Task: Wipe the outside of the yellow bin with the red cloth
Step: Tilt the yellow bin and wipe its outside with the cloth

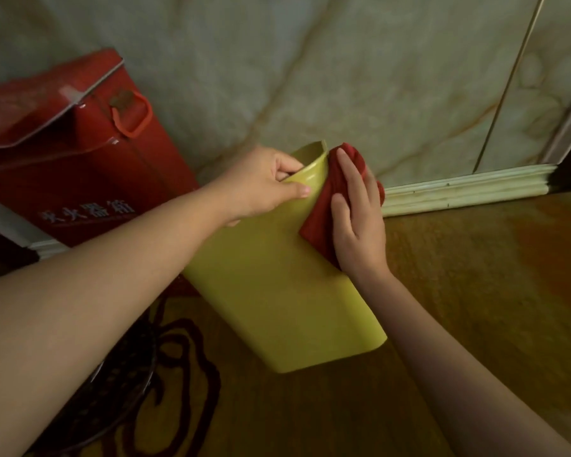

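Yellow plastic bin (277, 291) is tipped over w/ its mouth toward the wall and held off the floor (475, 291), the left hand (261, 186) pinching its rim, thumb outside and fingers curled inside. The right hand (356, 219) presses the red cloth (320, 212) flat on the upper right side near the rim, fingers spread. Risk, imo: a hard stroke vs. that one-point rim pinch could twist the bin loose, or knock it into the red box (80, 159) just beside it; cloth could also bunch & slide out from under the palm.

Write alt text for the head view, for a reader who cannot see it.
A right hand presses a red cloth against the side of a tilted yellow bin, while the left hand grips its rim. A red box stands behind, by the wall.
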Motion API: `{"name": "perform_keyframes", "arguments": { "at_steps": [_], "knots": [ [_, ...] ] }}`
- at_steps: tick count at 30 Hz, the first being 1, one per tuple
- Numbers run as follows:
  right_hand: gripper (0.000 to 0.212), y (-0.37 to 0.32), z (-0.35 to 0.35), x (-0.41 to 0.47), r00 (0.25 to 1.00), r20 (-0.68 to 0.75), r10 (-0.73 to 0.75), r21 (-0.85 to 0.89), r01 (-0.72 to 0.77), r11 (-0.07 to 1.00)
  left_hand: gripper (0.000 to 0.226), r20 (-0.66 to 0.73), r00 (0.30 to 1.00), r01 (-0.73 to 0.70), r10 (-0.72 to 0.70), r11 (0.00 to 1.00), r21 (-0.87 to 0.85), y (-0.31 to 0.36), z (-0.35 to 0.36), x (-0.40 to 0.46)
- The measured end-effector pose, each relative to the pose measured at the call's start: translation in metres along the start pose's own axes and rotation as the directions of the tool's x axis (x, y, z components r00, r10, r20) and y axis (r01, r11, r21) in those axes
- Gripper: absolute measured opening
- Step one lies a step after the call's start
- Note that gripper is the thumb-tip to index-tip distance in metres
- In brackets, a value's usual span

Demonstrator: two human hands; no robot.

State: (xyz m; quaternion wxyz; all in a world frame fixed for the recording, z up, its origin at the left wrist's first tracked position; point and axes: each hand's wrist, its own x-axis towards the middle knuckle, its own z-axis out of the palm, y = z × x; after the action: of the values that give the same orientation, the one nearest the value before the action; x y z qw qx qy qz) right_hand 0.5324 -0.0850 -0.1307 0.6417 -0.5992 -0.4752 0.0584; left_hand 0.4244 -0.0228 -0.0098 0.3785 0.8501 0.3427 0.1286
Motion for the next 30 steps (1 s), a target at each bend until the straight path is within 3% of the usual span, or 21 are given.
{"name": "perform_keyframes", "arguments": {
  "at_steps": [3, 7, 10, 13, 16, 20, 26, 30],
  "knots": [
    [0.053, 0.008, -0.005, -0.013, 1.0, 0.022, -0.017, -0.028, 0.018, 0.999, 0.018, -0.02, 1.0, -0.008, 0.007, 0.999, -0.033, 0.0, 0.008, -0.001],
    [0.057, 0.022, -0.02, -0.036, 0.994, 0.105, -0.03, -0.023, 0.032, 0.999, 0.012, 0.013, 0.995, -0.101, 0.1, 0.992, 0.082, 0.0, 0.008, -0.014],
    [0.06, 0.027, -0.033, -0.048, 0.995, 0.101, -0.026, -0.019, 0.028, 0.999, 0.019, 0.101, 0.99, -0.13, 0.098, 0.914, 0.384, -0.023, -0.013, -0.049],
    [0.06, 0.027, -0.049, -0.053, 0.996, 0.089, 0.026, 0.012, -0.028, 1.0, 0.027, 0.035, 0.998, 0.02, -0.057, 0.748, 0.663, -0.058, -0.032, -0.087],
    [0.059, 0.025, -0.061, -0.054, 0.996, 0.054, 0.071, 0.047, -0.074, 0.996, 0.029, 0.026, 0.999, -0.046, 0.038, 0.75, 0.66, -0.068, -0.028, -0.09],
    [0.059, 0.026, -0.076, -0.046, 0.993, -0.007, 0.117, 0.035, -0.117, 0.993, 0.048, 0.067, 0.975, -0.201, 0.212, 0.716, 0.669, -0.051, -0.022, -0.069],
    [0.065, 0.031, -0.072, -0.046, 0.99, -0.074, 0.122, -0.108, -0.13, 0.986, 0.031, 0.025, 0.963, -0.207, 0.268, 0.677, 0.706, -0.047, -0.022, -0.04],
    [0.068, 0.037, -0.06, -0.074, 0.954, -0.01, 0.299, -0.169, -0.296, 0.94, 0.026, 0.002, 0.976, -0.166, 0.22, 0.73, 0.663, -0.064, -0.003, -0.031]
  ]
}}
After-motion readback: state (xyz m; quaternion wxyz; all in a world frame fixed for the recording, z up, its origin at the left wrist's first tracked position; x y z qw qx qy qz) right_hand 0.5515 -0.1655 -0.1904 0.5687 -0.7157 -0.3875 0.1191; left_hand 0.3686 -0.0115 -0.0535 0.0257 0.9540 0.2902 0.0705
